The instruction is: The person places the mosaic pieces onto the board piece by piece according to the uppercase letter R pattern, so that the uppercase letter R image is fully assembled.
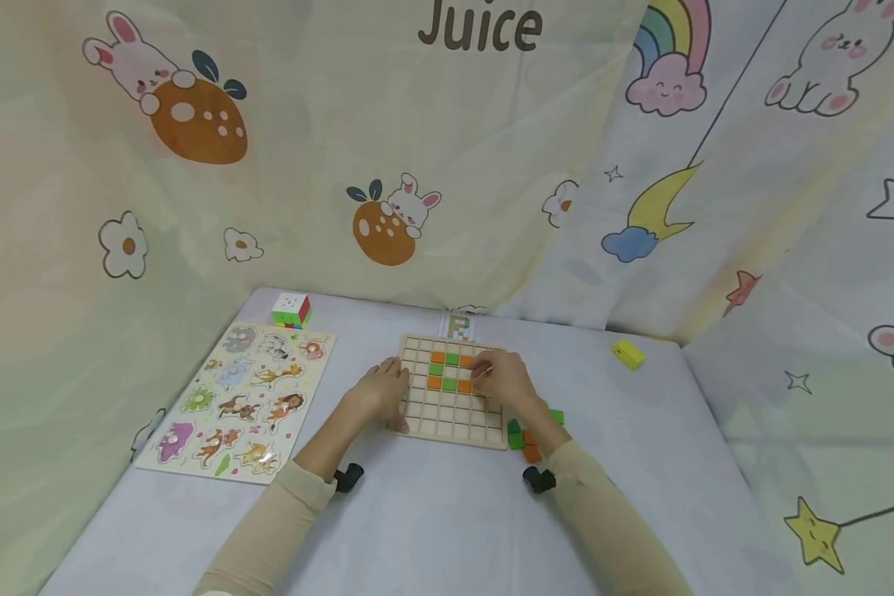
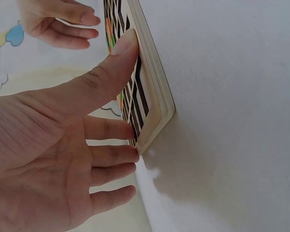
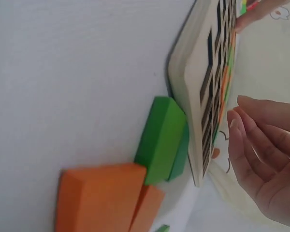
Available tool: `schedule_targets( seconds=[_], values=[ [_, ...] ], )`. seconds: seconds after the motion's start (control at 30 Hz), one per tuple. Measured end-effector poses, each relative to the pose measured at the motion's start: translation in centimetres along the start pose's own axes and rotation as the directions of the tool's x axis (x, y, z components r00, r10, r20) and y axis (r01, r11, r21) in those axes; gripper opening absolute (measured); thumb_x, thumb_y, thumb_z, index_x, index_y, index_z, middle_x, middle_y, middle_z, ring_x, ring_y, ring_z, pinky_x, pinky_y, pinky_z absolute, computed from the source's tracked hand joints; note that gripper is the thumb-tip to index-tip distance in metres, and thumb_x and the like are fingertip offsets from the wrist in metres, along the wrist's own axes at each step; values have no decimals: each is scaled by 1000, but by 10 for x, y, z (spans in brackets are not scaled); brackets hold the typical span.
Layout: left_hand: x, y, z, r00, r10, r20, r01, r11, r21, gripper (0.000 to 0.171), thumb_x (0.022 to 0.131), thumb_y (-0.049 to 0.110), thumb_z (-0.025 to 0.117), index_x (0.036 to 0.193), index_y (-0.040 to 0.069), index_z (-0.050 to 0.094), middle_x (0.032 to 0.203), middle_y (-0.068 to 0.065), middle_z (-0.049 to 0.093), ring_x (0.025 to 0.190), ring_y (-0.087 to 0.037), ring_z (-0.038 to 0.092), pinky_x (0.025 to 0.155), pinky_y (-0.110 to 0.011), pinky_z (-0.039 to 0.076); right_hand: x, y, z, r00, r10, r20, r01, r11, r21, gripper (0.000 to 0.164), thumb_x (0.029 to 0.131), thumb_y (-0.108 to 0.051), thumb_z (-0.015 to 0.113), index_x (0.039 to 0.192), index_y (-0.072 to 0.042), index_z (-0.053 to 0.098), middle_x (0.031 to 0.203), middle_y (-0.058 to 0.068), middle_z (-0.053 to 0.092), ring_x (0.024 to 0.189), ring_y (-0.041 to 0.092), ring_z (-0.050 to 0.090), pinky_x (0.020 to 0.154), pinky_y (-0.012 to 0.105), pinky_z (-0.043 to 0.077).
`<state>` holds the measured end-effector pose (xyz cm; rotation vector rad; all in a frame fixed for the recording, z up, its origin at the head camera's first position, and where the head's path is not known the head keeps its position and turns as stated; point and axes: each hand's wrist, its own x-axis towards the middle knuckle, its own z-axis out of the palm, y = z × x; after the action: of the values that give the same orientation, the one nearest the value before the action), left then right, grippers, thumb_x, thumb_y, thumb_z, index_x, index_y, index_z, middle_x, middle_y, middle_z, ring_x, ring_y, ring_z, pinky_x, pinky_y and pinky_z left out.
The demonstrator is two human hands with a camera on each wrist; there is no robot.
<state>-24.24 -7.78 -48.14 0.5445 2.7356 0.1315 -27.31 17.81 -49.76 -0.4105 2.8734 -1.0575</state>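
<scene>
On the table (image 1: pixel 432 513), an animal puzzle (image 1: pixel 247 396) lies left of the grid board (image 1: pixel 454 420). The left hand (image 1: pixel 380 391) touches the board's left edge, fingers straight; the right hand (image 1: pixel 505 377) hovers above, relaxed, empty, its wrist (image 1: pixel 546 426) half-screening blocks (image 3: pixel 159 137) alongside that the right wrist view bares.

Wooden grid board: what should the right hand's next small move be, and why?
Probably move the right hand to a loose green block beside the wooden grid board. No block shows between the right hand's fingertips, a bare cell sits among the set orange and green blocks, and the left hand touches the board's left edge, which may steady it.
</scene>
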Motion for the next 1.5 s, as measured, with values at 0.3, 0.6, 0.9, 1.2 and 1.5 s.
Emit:
schedule_targets(
  seconds=[0.3,0.6,0.9,1.2,1.5],
  values=[
    [-2,0,-3,1000,5,-3,-5,1000,7,109,76,44,91,156,-10,37,166,-33,23,157,-44,19,127,-56,22,-21,6,-23,1000,-5,-1,5,1000,4,27,87,-3,83,113,-3,77,95,6,77,87,22,73,78,39,63],
    [-2,1,-2,1000,9,-5,-9,1000,2,109,75,42,92,154,-11,39,165,-33,25,157,-44,20,126,-57,24,-45,12,-35,995,59,77,-59,998,2,30,85,0,82,114,-3,77,96,6,75,86,18,71,76,36,61],
    [-1,0,0,1000,2,-9,-2,1000,-18,109,74,41,93,154,-11,40,165,-33,26,157,-45,20,127,-58,23,-60,18,-35,980,145,137,-133,987,-96,36,77,7,87,108,-8,78,94,4,75,86,17,67,81,37,61],
    [-1,-1,1,1000,7,-10,-7,1000,-9,110,74,43,92,154,-11,39,165,-33,25,157,-45,20,127,-57,23,-63,28,-32,977,161,137,-146,983,-112,31,77,5,85,104,-9,79,89,0,74,84,16,67,75,34,60],
    [-2,0,0,1000,12,-13,-12,1000,1,111,75,43,92,155,-11,38,166,-33,24,157,-44,19,127,-56,23,-66,28,-35,972,172,158,-152,980,-131,29,81,2,86,108,-4,78,80,2,69,74,17,62,67,32,55]
  ],
)
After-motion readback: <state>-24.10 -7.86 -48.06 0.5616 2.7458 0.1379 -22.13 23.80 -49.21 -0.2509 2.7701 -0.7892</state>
